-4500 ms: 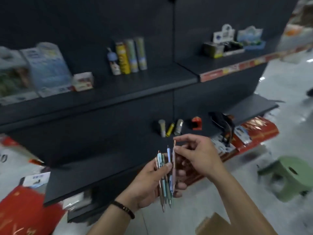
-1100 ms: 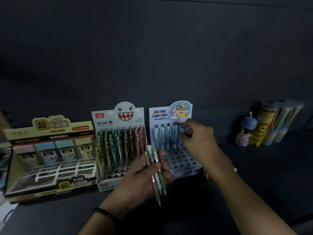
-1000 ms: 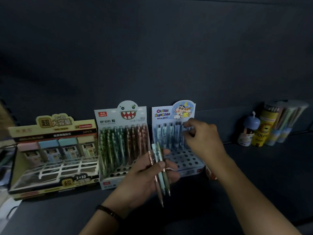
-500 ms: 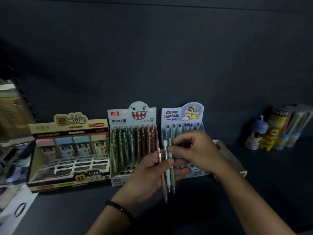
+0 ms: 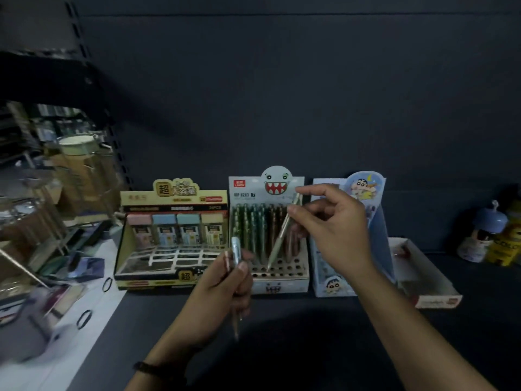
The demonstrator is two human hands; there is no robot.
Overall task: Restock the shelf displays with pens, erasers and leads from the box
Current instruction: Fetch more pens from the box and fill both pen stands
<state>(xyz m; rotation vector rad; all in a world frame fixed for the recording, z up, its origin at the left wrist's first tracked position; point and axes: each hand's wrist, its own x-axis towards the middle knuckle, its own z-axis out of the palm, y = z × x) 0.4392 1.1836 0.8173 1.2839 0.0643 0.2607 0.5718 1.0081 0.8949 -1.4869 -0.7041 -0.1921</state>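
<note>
Pale green plastic, the pen (image 5: 282, 232) is pinched near its top between the thumb and fingertips of the right hand (image 5: 329, 221). It slants, with its tip just above the open holes at the front of the toothy-face display (image 5: 279, 285). That display stands straight ahead of the left hand (image 5: 222, 294) and below the right. The left hand is curled round two more pens (image 5: 234, 249), held upright just short of the display's front wall. Left of that hand sits the yellow display (image 5: 146, 280), and under the right wrist the blue display (image 5: 327, 286). All rest on the dark shelf (image 5: 310, 334).

To seat the pen well, I judge it should be tipped upright before lowering, so the tip meets one hole squarely and does not skate across the grid. A free hole beside the standing rows makes for tidy stock. The left hand's pens are best held clear of the rack.
</note>
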